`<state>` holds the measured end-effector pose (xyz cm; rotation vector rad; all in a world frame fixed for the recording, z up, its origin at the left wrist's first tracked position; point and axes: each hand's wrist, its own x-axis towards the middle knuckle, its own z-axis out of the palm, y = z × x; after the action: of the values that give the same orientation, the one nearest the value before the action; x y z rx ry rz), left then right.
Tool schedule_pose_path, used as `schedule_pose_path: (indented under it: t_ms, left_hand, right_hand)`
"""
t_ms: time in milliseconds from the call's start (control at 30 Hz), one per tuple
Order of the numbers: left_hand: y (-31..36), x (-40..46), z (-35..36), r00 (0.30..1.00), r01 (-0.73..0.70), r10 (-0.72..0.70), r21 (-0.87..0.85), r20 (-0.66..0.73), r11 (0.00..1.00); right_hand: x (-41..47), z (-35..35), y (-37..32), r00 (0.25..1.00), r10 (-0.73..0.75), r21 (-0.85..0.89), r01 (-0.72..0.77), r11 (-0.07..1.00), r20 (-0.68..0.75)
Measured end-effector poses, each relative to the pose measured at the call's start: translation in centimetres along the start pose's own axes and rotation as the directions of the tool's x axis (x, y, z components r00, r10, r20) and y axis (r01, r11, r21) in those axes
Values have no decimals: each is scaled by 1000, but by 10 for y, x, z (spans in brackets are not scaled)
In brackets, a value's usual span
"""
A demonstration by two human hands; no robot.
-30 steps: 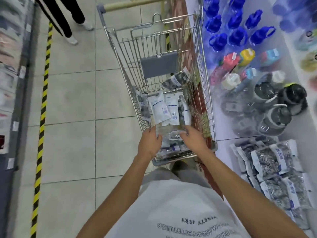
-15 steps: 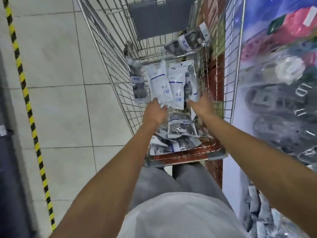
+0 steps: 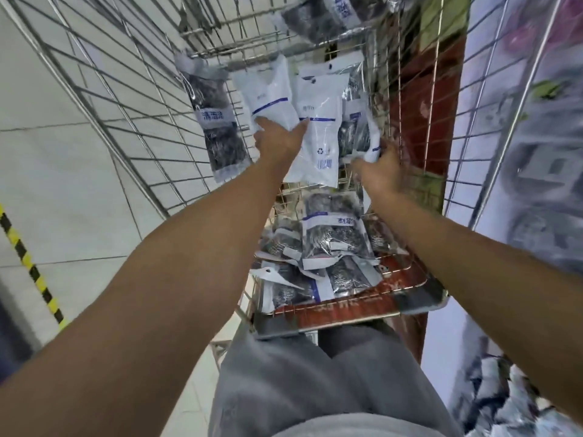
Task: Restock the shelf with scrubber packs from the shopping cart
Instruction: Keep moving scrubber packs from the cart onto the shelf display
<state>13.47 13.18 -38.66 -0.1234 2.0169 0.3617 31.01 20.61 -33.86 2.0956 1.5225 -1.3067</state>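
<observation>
We look down on a pale tiled floor with a yellow-and-black striped line at its left edge, and a blurred shelf of goods along the right. Between them stands the wire shopping cart, its near rim edged in red and grey.

Scrubber packs fill the cart. They are flat clear pouches showing dark steel-wool scrubbers, each crossed by a white band with blue print; some lie back-up, plain white with a blue stripe and a barcode. A loose pile lies against the near end of the basket floor, and one pack leans upright against the left wall. Another rests on the wire ledge at the far end.

Our left hand reaches to the two white-backed packs standing mid-basket, thumb spread from the fingers and pressing on them. Our right hand, near the right wall, has fingers curled around the edge of a pack.
</observation>
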Motion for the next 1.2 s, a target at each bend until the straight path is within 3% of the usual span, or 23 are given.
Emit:
schedule_pose_path:
  t_ms: [200, 333, 467, 600, 700, 833, 933, 1200]
  left_hand:
    - [-4, 13, 6, 997, -23, 24, 18, -70, 1000]
    - [-13, -3, -9, 995, -100, 101, -157, 0, 983]
    - [-21, -54, -36, 972, -138, 199, -382, 125, 914]
    - [-28, -131, -79, 889, 24, 256, -597, 380, 802]
    - [-40, -188, -103, 829, 42, 302, -591, 470, 805]
    - [-62, -249, -118, 821, -36, 332, -538, 464, 842]
    - [-77, -280, -121, 769, -93, 389, -513, 507, 853]
    - [-123, -356, -125, 748, -199, 415, -421, 518, 885]
  right_hand:
    - [4, -14, 15, 998, -56, 106, 54, 993, 17]
    - [-11, -29, 11, 994, -89, 180, 76, 981, 66]
    - [-38, -47, 2, 984, -111, 340, 58, 939, 141]
    - [-70, -73, -6, 965, -133, 435, 21, 900, 227]
    - [-70, -87, 16, 957, -143, 513, -8, 858, 253]
    - [-163, -122, 2, 949, -168, 584, -20, 812, 266]
    - [-217, -140, 19, 952, -222, 629, 43, 776, 210]
    - [-327, -151, 109, 955, -283, 737, 125, 664, 93]
